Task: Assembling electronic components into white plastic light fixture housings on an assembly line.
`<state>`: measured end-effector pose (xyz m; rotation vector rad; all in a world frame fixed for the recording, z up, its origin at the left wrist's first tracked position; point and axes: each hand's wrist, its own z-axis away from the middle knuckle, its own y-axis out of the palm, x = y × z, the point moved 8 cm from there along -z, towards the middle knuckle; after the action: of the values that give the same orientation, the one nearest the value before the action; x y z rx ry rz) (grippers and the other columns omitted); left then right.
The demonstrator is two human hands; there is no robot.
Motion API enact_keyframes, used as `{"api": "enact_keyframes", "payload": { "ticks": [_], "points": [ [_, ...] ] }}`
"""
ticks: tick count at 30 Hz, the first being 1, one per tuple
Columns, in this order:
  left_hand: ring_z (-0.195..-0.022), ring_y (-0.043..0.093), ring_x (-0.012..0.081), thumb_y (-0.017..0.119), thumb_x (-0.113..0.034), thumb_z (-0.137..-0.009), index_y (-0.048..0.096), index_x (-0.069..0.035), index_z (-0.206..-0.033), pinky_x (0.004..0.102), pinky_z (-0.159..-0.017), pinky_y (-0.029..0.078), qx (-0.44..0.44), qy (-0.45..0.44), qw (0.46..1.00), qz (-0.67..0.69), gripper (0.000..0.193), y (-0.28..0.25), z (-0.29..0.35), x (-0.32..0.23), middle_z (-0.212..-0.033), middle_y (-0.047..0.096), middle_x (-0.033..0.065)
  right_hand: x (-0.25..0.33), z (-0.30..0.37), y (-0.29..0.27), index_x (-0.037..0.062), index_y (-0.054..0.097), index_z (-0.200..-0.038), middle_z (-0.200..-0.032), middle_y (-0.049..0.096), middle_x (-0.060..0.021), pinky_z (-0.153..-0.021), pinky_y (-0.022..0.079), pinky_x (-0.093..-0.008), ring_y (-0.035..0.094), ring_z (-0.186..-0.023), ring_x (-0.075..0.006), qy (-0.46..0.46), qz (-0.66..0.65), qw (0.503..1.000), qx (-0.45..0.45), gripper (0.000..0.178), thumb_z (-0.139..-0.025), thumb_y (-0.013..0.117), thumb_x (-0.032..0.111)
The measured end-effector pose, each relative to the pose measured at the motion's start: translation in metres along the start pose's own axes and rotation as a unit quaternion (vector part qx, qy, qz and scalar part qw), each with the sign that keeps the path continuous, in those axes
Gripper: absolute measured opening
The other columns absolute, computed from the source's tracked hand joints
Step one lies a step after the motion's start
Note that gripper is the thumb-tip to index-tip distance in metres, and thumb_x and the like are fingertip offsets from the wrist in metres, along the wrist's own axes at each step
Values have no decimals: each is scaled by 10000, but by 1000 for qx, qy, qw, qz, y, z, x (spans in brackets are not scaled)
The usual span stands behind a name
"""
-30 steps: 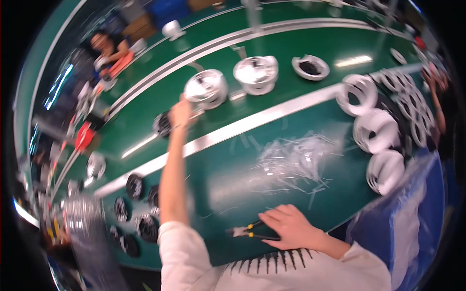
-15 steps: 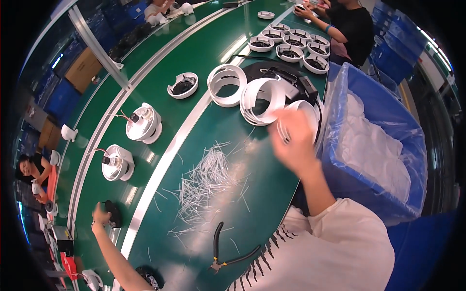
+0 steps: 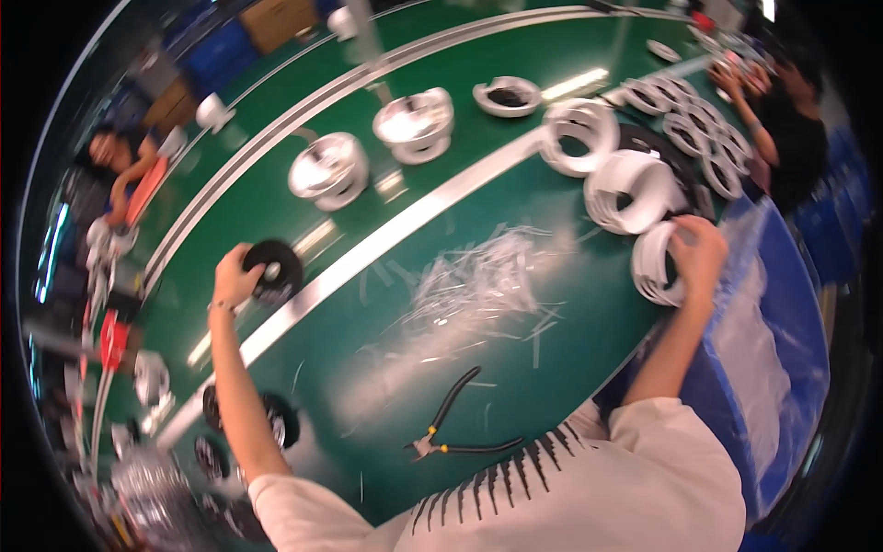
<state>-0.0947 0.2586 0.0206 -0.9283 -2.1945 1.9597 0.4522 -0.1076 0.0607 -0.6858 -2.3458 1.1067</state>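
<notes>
My left hand (image 3: 235, 276), at the left, is closed on the edge of a round black part (image 3: 287, 265) with a small light spot at its centre. It holds the part over the green belt beside the metal rail. Over at the right, my right hand (image 3: 701, 256) has its fingers closed around the rim of a small stack of white plastic rings (image 3: 651, 267). Two more white ring stacks (image 3: 630, 191) stand just beyond it. Motion smears the picture, so fine detail on the black part is lost.
Diagonal cutters (image 3: 425, 446) lie spread near my body, below a heap of clipped white strips (image 3: 483, 281). Two white domed housings (image 3: 329, 170) stand on the belt. A blue lined bin (image 3: 796, 322) is at my right. Another person (image 3: 796, 129) works at the far right.
The whole view has swung round, shifting the scene. My left hand has brought the black part up from the belt. My right hand, blurred over the rings before, now grips the nearest stack.
</notes>
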Motion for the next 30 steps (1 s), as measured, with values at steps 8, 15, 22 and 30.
{"api": "enact_keyframes", "payload": {
  "ticks": [8,15,22,30],
  "points": [
    [-760,563,173,602,-52,-700,516,13,-930,280,-690,446,-78,-55,968,234,254,-24,66,-14,-819,585,99,-39,-15,30,40,617,-798,-743,618,-112,-652,460,-313,595,-687,-240,95,-78,992,32,205,-595,647,35],
    [-747,548,86,552,-34,-778,478,-12,-989,207,-582,475,-28,-111,894,433,225,-29,77,-41,-865,567,42,-38,-19,11,34,596,-718,-656,612,-65,-583,444,-306,581,-597,-199,148,-17,986,78,172,-583,691,81],
    [-777,571,110,537,-20,-779,468,4,-1002,247,-583,511,-37,-108,848,518,235,-26,78,-53,-903,576,74,-36,-15,-9,50,570,-819,-658,609,-57,-604,447,-298,587,-617,-191,119,-76,990,4,221,-614,651,31],
    [-829,578,157,510,35,-724,401,-2,-1098,280,-642,524,-79,-121,724,674,391,-3,102,-72,-999,537,86,11,-12,-69,44,575,-940,-781,612,-41,-579,441,-205,545,-602,-77,48,-154,985,-56,249,-699,591,-14]
  ]
}}
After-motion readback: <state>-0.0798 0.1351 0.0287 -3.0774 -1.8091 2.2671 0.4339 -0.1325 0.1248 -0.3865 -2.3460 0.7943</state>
